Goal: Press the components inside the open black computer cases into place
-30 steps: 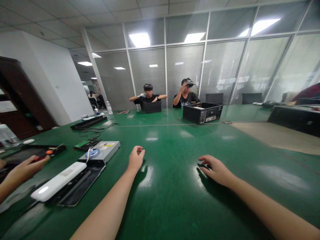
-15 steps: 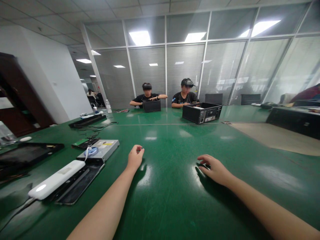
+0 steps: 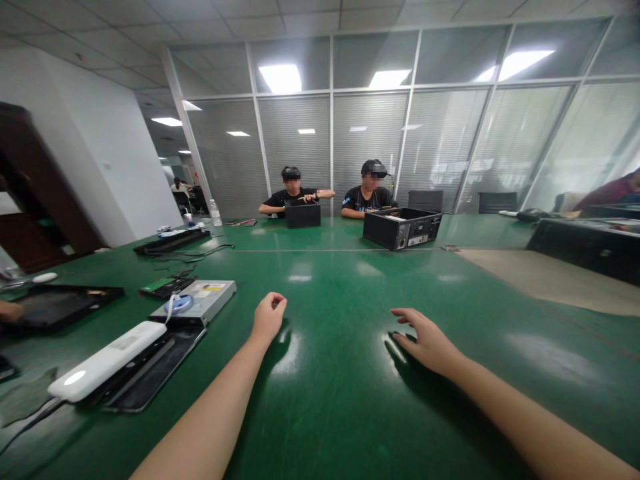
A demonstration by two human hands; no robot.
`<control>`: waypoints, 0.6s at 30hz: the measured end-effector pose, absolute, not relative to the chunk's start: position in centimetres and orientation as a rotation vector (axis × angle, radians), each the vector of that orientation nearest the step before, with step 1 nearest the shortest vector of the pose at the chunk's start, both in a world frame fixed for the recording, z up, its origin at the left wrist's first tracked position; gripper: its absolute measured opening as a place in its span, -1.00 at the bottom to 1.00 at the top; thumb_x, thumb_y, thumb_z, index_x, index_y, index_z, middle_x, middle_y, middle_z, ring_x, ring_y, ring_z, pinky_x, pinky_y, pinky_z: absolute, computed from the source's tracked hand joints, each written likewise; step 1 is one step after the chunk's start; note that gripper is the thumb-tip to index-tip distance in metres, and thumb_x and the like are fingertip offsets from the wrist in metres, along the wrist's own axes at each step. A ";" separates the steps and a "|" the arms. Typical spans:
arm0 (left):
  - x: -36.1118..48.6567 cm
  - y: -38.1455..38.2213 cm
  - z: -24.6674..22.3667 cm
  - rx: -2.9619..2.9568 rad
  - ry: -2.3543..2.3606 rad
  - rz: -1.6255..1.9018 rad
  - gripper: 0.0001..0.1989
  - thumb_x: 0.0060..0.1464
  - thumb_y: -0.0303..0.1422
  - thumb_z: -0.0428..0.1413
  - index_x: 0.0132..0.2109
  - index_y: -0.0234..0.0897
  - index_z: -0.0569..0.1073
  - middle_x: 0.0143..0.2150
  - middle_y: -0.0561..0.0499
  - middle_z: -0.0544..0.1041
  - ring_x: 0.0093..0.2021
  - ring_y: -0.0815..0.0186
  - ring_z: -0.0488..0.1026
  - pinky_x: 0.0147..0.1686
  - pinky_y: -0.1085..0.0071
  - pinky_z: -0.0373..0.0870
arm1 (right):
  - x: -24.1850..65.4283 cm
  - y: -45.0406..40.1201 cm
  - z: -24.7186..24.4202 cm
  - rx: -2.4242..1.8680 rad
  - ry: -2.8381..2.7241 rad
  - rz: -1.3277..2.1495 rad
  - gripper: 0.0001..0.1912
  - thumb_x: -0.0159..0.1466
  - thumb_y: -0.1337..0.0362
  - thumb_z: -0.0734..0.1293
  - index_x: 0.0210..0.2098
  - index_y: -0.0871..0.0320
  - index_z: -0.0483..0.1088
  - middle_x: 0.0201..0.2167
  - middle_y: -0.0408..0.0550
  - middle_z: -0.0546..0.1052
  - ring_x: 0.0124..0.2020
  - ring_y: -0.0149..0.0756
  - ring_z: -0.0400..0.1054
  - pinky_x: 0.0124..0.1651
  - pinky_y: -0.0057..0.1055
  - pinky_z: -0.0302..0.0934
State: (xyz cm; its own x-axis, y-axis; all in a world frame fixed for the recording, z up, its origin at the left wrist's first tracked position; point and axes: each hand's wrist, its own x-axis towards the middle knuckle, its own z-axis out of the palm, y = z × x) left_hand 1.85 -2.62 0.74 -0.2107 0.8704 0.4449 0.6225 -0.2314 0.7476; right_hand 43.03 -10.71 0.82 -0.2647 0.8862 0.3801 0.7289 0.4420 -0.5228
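Observation:
My left hand [image 3: 269,316] hovers over or rests on the green table [image 3: 330,373], its fingers curled in and nothing visible in them. To the right, my right hand [image 3: 425,340] is held palm inward, thumb and fingers apart, holding nothing. Nearest my left hand is a silver optical drive [image 3: 213,299] with a yellow label. On the drive lies a small blue ring-shaped item [image 3: 179,304]. A white power strip [image 3: 113,360] stretches in front of it, beside a flat black panel [image 3: 155,373].
A hand of another person [image 3: 9,311] reaches in at the left edge by a black tray-like panel [image 3: 65,303]. Across the table two people sit behind a dark case [image 3: 303,216] and an open computer case [image 3: 400,229]. Another black case [image 3: 585,247] stands right, beside a beige mat [image 3: 550,277].
Another person's hand has appeared at the left edge, by the black panel. The person opposite on the left has shifted their arms over the case. My hands are nearly unmoved.

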 end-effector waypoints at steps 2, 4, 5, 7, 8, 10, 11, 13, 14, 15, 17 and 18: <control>1.8 -2.6 0.7 1.781 1.773 1.427 -0.81 0.07 -0.20 0.06 -0.29 -0.23 0.43 -0.33 0.01 0.53 -0.33 0.26 0.47 -0.27 0.36 0.37 | 42.9 -10.8 0.9 -1.342 -2.067 0.315 -0.49 0.23 0.22 0.29 0.17 0.07 0.22 0.06 0.09 0.41 0.04 -0.12 0.37 0.11 -0.09 0.29; 1.7 -2.6 0.7 1.753 1.789 1.460 -0.79 0.08 -0.19 0.06 -0.28 -0.22 0.43 -0.31 0.00 0.54 -0.34 0.26 0.47 -0.27 0.35 0.37 | 42.7 -10.9 1.1 -1.334 -2.070 0.299 -0.47 0.23 0.22 0.29 0.19 0.05 0.21 0.07 0.09 0.40 0.06 -0.11 0.37 0.12 -0.08 0.28; 1.6 -2.6 0.7 1.733 1.798 1.479 -0.79 0.08 -0.18 0.05 -0.27 -0.22 0.43 -0.30 0.00 0.53 -0.34 0.26 0.47 -0.27 0.35 0.37 | 42.7 -10.9 1.1 -1.330 -2.074 0.288 -0.46 0.23 0.22 0.29 0.20 0.04 0.21 0.08 0.09 0.40 0.07 -0.10 0.36 0.13 -0.07 0.28; 1.4 -2.5 0.6 1.698 1.812 1.510 -0.77 0.09 -0.16 0.05 -0.25 -0.22 0.43 -0.28 0.00 0.53 -0.33 0.26 0.47 -0.27 0.35 0.37 | 42.6 -10.9 1.1 -1.322 -2.080 0.266 -0.46 0.24 0.21 0.29 0.21 0.04 0.20 0.10 0.09 0.39 0.08 -0.10 0.35 0.16 -0.06 0.25; 1.3 -2.4 0.6 1.685 1.817 1.520 -0.77 0.10 -0.16 0.05 -0.24 -0.22 0.43 -0.28 0.00 0.53 -0.33 0.26 0.47 -0.27 0.35 0.37 | 42.5 -11.0 1.1 -1.318 -2.082 0.259 -0.45 0.24 0.20 0.29 0.21 0.03 0.19 0.10 0.09 0.38 0.08 -0.10 0.35 0.17 -0.06 0.24; 1.2 -2.4 0.6 1.673 1.816 1.533 -0.76 0.09 -0.15 0.05 -0.24 -0.22 0.43 -0.27 -0.01 0.53 -0.32 0.25 0.48 -0.26 0.35 0.37 | 42.5 -11.0 1.0 -1.312 -2.085 0.258 -0.45 0.24 0.19 0.29 0.21 0.03 0.18 0.11 0.09 0.38 0.08 -0.09 0.35 0.18 -0.04 0.24; 1.2 -2.3 0.6 1.666 1.814 1.543 -0.76 0.09 -0.15 0.05 -0.24 -0.22 0.43 -0.27 -0.02 0.53 -0.31 0.25 0.48 -0.26 0.34 0.38 | 42.5 -11.0 1.0 -1.312 -2.087 0.261 -0.45 0.24 0.19 0.29 0.22 0.02 0.18 0.12 0.09 0.38 0.09 -0.09 0.34 0.18 -0.04 0.24; 1.2 -2.3 0.5 1.649 1.812 1.562 -0.75 0.09 -0.14 0.05 -0.24 -0.22 0.43 -0.27 -0.03 0.53 -0.31 0.24 0.48 -0.26 0.34 0.38 | 42.5 -11.0 1.0 -1.316 -2.096 0.262 -0.44 0.25 0.19 0.30 0.22 0.02 0.17 0.13 0.09 0.37 0.10 -0.09 0.34 0.18 -0.04 0.23; 1.2 -2.3 0.5 1.644 1.808 1.567 -0.75 0.09 -0.14 0.05 -0.24 -0.22 0.42 -0.27 -0.03 0.53 -0.31 0.24 0.48 -0.26 0.34 0.38 | 42.5 -11.0 1.0 -1.319 -2.101 0.260 -0.44 0.25 0.19 0.30 0.23 0.02 0.17 0.13 0.09 0.36 0.10 -0.09 0.33 0.18 -0.04 0.23; 1.2 -2.3 0.5 1.638 1.808 1.569 -0.75 0.10 -0.14 0.05 -0.24 -0.22 0.42 -0.27 -0.03 0.53 -0.31 0.24 0.49 -0.26 0.34 0.38 | 42.5 -11.0 1.0 -1.321 -2.107 0.259 -0.44 0.25 0.19 0.29 0.23 0.02 0.16 0.13 0.09 0.36 0.10 -0.09 0.32 0.18 -0.04 0.23; 1.2 -2.3 0.4 1.634 1.805 1.566 -0.75 0.10 -0.13 0.05 -0.24 -0.22 0.43 -0.28 -0.02 0.53 -0.32 0.24 0.49 -0.26 0.34 0.38 | 42.5 -11.0 1.0 -1.330 -2.113 0.262 -0.44 0.25 0.19 0.29 0.23 0.03 0.16 0.13 0.08 0.36 0.11 -0.10 0.32 0.18 -0.05 0.23; 1.2 -2.2 0.4 1.635 1.802 1.563 -0.75 0.10 -0.14 0.05 -0.24 -0.22 0.43 -0.28 -0.02 0.53 -0.32 0.24 0.49 -0.26 0.34 0.38 | 42.5 -11.1 1.1 -1.336 -2.116 0.267 -0.44 0.25 0.19 0.29 0.23 0.03 0.16 0.14 0.08 0.36 0.11 -0.11 0.32 0.18 -0.06 0.23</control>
